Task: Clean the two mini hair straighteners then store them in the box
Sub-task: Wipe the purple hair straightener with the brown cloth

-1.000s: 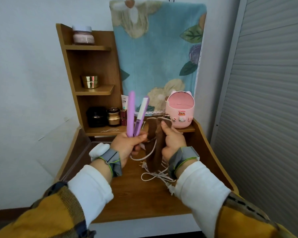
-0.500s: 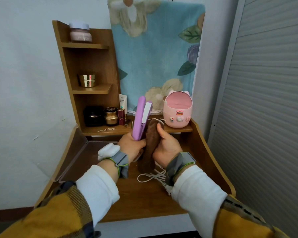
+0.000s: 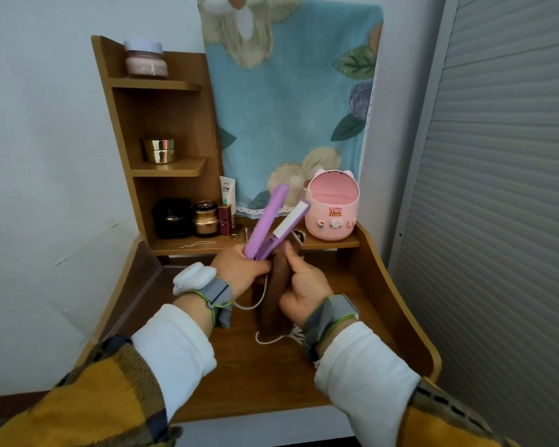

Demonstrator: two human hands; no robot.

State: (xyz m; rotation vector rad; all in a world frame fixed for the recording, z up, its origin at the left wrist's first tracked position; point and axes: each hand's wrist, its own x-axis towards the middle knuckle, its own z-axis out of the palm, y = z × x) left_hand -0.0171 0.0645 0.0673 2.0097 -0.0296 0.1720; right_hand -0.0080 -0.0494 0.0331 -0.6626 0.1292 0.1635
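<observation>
Okay: left hand [image 3: 239, 272] grips splayed purple straightener [image 3: 265, 227], right hand [image 3: 307, 291] pinches brown cloth [image 3: 273, 298]; best feed cloth between plates [image 3: 291, 222], wipe toward tips.

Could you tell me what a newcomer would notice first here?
The purple mini hair straightener, arms spread apart, stands out at centre, gripped by the left hand. Beside it the right hand holds a dark brown cloth. Behind them, a round pink plastic box sits on the wooden desk's back ledge.
</observation>
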